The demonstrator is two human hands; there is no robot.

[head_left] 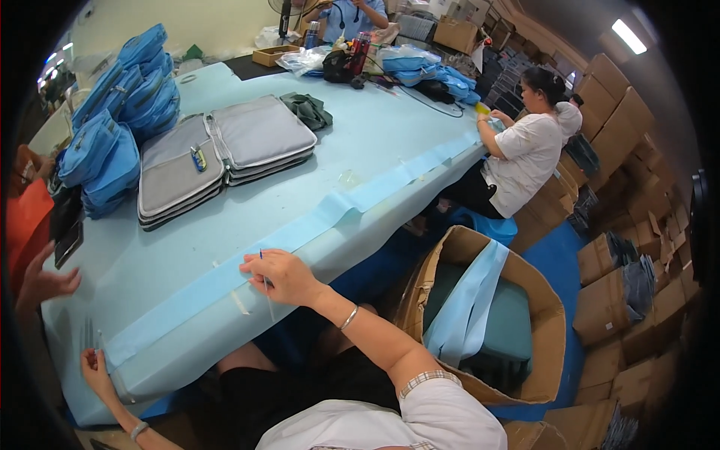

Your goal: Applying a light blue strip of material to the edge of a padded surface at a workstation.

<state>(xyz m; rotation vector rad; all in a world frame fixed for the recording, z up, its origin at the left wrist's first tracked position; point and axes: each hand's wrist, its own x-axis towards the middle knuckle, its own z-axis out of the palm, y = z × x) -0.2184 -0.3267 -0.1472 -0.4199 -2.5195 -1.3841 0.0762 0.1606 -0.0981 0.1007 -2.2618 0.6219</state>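
Note:
A long light blue fabric strip (304,234) runs along the near edge of the covered table. At its left end my left hand (96,373) is closed, fingertips pinched at the strip's corner. My right hand (283,276) rests over the strip further along, fingers curled round a slim pen (268,289). The pen's dark end shows above the index finger, and its pale shaft hangs below the fingers. Part of what the left fingertips grip is hidden.
Grey padded panels (262,139) and blue bags (112,150) lie across the table. A cardboard box (551,352) with blue strips stands at my right. One co-worker (525,161) sits at the far right; another person's hand (49,277) reaches in at left.

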